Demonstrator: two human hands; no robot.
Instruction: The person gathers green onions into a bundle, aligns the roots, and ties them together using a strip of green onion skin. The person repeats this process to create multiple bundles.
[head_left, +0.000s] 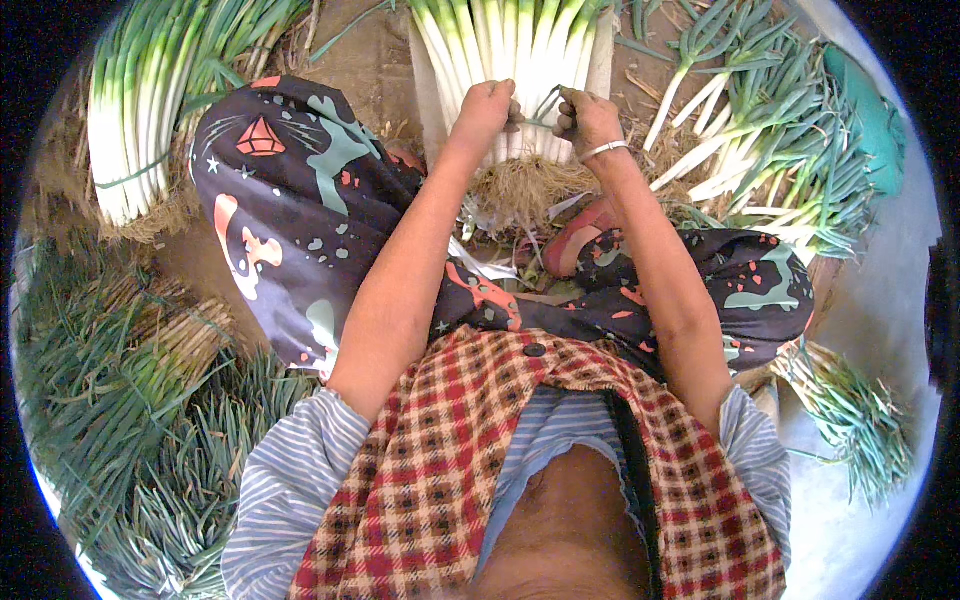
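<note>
A bunch of green onions (517, 45) with white stalks lies between my knees, its roots (529, 191) pointing toward me. A green tie (536, 122) crosses the stalks above the roots. My left hand (491, 109), on the left side of the bunch, has its fingers closed on one part of the tie. My right hand (589, 120), with a bracelet at the wrist, pinches a looped end of it between thumb and fingers. Pale sheet material shows under the bunch at both sides.
A tied bunch of green onions (131, 142) lies at upper left. Loose green onions (742, 135) are spread at upper right beside teal cloth (870, 120). Piles of thinner greens (127, 420) cover the lower left, and a small bundle (847, 412) lies at right. My shoe (577, 240) is near the roots.
</note>
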